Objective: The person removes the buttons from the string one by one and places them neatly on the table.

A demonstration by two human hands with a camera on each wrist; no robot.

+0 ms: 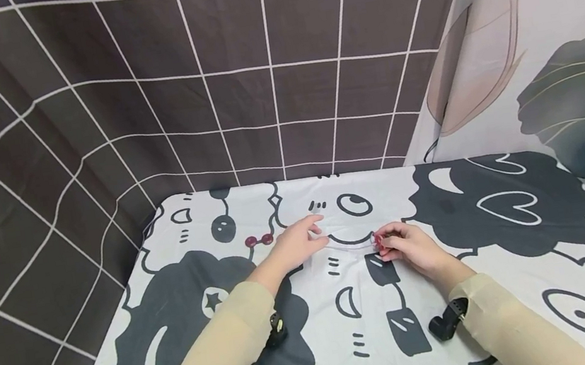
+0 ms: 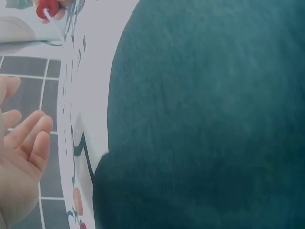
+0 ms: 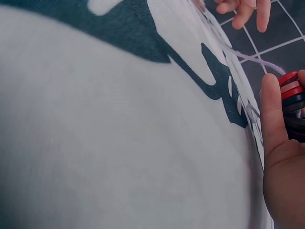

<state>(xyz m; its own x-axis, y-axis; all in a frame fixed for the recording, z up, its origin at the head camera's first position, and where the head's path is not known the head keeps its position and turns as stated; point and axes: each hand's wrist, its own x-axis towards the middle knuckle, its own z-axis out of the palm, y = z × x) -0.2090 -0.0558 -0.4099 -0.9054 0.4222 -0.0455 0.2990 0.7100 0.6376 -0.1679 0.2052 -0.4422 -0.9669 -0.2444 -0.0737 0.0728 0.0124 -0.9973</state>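
Note:
My right hand (image 1: 414,247) pinches a small stack of round discs (image 3: 291,90), red, pinkish and black, between thumb and fingers. Only the red of these discs shows in the head view. A pale cord (image 3: 259,60) comes out of the red end and runs leftward, low over the patterned cloth, toward my left hand (image 1: 296,244). That hand hovers near the cord's left side with its fingers loosely spread and nothing between them. From the left wrist view, a red disc (image 2: 47,8) faces the camera with the cord at its centre.
A black-and-white cartoon cloth (image 1: 355,217) covers the table, with dark red dots (image 1: 259,240) printed left of centre. Behind it hangs a dark curtain (image 1: 237,89) with a white grid. A leaf-patterned curtain (image 1: 562,37) hangs at the right.

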